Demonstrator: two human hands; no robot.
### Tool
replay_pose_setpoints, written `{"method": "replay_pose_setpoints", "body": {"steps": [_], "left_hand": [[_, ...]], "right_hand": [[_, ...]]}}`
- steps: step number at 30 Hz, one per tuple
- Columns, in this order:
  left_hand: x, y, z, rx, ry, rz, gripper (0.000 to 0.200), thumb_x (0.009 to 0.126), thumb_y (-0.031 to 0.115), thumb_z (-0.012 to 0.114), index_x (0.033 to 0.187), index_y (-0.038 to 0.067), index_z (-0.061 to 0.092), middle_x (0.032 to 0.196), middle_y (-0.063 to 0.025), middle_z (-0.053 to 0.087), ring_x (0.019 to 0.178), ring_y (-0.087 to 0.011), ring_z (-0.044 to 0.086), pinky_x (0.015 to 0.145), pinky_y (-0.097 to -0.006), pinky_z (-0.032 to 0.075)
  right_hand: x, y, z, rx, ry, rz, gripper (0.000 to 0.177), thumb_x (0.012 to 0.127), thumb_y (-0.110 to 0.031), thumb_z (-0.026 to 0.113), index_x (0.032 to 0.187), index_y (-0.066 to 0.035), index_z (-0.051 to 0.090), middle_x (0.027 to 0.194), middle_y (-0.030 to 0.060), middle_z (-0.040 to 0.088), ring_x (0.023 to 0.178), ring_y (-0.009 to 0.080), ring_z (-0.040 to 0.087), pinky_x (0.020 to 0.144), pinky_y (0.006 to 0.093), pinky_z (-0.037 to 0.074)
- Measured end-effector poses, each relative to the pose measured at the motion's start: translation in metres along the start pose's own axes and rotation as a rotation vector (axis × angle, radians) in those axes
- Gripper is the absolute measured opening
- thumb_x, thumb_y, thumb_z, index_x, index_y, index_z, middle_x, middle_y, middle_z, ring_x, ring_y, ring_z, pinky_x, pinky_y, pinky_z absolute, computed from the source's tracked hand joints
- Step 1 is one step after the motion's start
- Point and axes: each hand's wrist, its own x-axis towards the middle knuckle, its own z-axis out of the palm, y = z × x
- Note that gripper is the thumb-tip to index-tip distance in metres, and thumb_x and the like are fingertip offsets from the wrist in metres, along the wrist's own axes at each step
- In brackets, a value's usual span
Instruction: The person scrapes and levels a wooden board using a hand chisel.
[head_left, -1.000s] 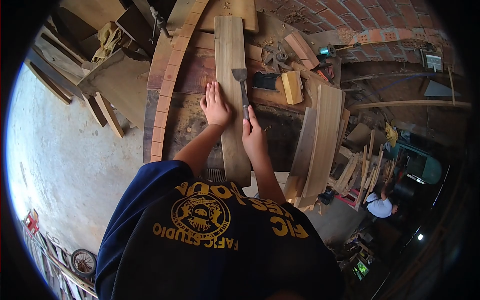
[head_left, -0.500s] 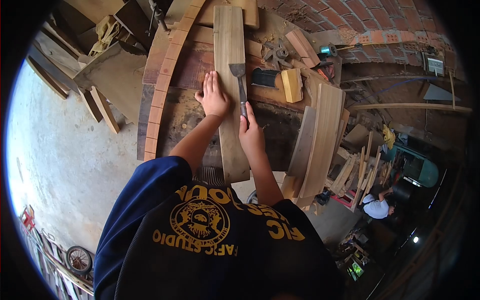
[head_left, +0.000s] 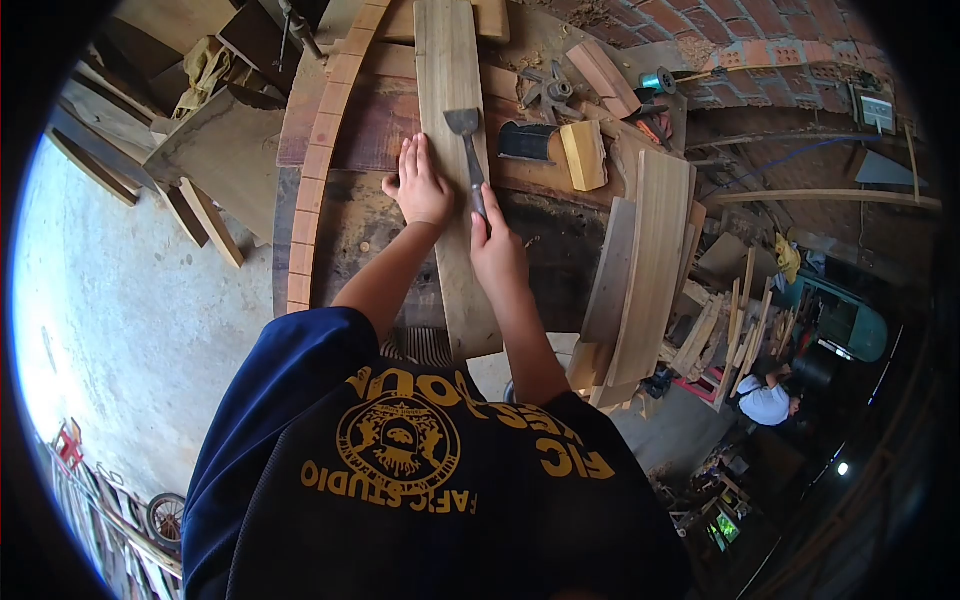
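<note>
A long pale wooden plank (head_left: 448, 65) lies lengthwise on the workbench, running from the far side toward my body. My left hand (head_left: 420, 188) rests on the plank's left side, palm down with fingers stretched forward. In my right hand (head_left: 499, 252) is the handle of a putty knife (head_left: 463, 122), its index finger laid along the shaft. The knife's wide dark blade points away from me and lies over the plank's face, near the right edge.
Left of the plank runs a curved wooden strip (head_left: 318, 160) with cross lines. To the right are a dark curved piece (head_left: 527, 142), a yellowish wood block (head_left: 583, 156), a metal star-shaped handwheel (head_left: 550, 92) and stacked boards (head_left: 650, 265). A person (head_left: 766, 402) works farther right.
The putty knife has shifted slightly forward, and its blade now tilts a little more to the left. My left hand stays on the plank. The whole view has moved slightly.
</note>
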Motion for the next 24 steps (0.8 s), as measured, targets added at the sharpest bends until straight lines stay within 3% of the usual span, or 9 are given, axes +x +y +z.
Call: {"method": "replay_pose_setpoints", "body": {"steps": [6,11,18,21,24], "left_hand": [[0.001,0.004,-0.005,-0.007,-0.007,-0.02,0.065,0.079,0.013,0.049,0.142,0.012,0.036,0.145,-0.0049,0.041,0.14,-0.0163,0.031,0.102,-0.0528,0.02],[0.001,0.002,-0.002,-0.015,0.025,-0.033,0.059,0.079,0.013,0.049,0.137,0.012,0.041,0.141,-0.0051,0.044,0.139,-0.0153,0.032,0.101,-0.0537,0.02],[0.001,0.002,-0.002,-0.106,0.047,-0.047,0.057,0.078,0.011,0.049,0.136,0.012,0.043,0.138,-0.0061,0.047,0.137,-0.0164,0.034,0.102,-0.0527,0.02],[-0.001,-0.003,-0.006,-0.206,0.059,-0.042,0.055,0.079,0.008,0.049,0.133,0.012,0.045,0.137,-0.0073,0.048,0.137,-0.017,0.035,0.102,-0.0489,0.022],[-0.013,-0.02,-0.007,-0.308,0.053,0.133,0.054,0.082,0.009,0.051,0.135,0.009,0.041,0.137,-0.0116,0.046,0.136,-0.0239,0.035,0.104,-0.0476,0.023]], "right_hand": [[0.109,-0.055,-0.015,-0.067,0.097,-0.08,0.047,0.094,-0.036,0.046,0.141,-0.032,0.04,0.098,0.0224,0.067,0.086,0.0415,0.066,0.073,0.0506,0.053],[0.117,-0.057,-0.013,-0.035,0.12,-0.112,0.047,0.094,-0.036,0.045,0.141,-0.031,0.04,0.099,0.022,0.067,0.09,0.0412,0.065,0.078,0.0508,0.052],[0.014,-0.004,0.001,-0.024,0.046,-0.025,0.049,0.095,-0.035,0.048,0.142,-0.034,0.037,0.087,0.0242,0.067,0.081,0.0453,0.064,0.068,0.0531,0.052],[-0.05,0.017,0.001,0.006,-0.04,0.041,0.05,0.095,-0.03,0.05,0.143,-0.03,0.036,0.093,0.0265,0.065,0.088,0.046,0.061,0.07,0.0505,0.052],[-0.121,0.063,0.01,0.042,-0.042,-0.042,0.05,0.097,-0.028,0.049,0.145,-0.026,0.035,0.094,0.0258,0.066,0.087,0.0446,0.062,0.069,0.0469,0.053]]}}
